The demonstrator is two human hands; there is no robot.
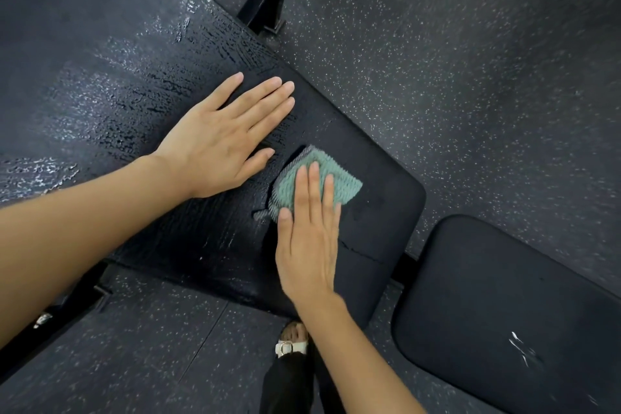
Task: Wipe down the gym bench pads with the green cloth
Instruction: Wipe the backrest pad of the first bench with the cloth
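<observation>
A long black bench pad (111, 84) runs from the upper left to the centre, its surface wet and cracked-looking. A folded green cloth (342, 181) lies near the pad's rounded lower-right end. My right hand (307, 239) presses flat on the cloth with straight fingers. Just to the left of the cloth, my left hand (225, 134) rests flat on the pad, fingers spread and straight. A second, smaller black pad (497, 306) sits at the lower right, separated by a gap, with a few wet streaks on it.
Speckled grey rubber floor (470, 60) surrounds the bench. Black metal frame legs (265, 0) stand at the top centre, and another frame bar (60, 309) shows at the lower left. My sandalled foot (293, 341) is on the floor below the pad.
</observation>
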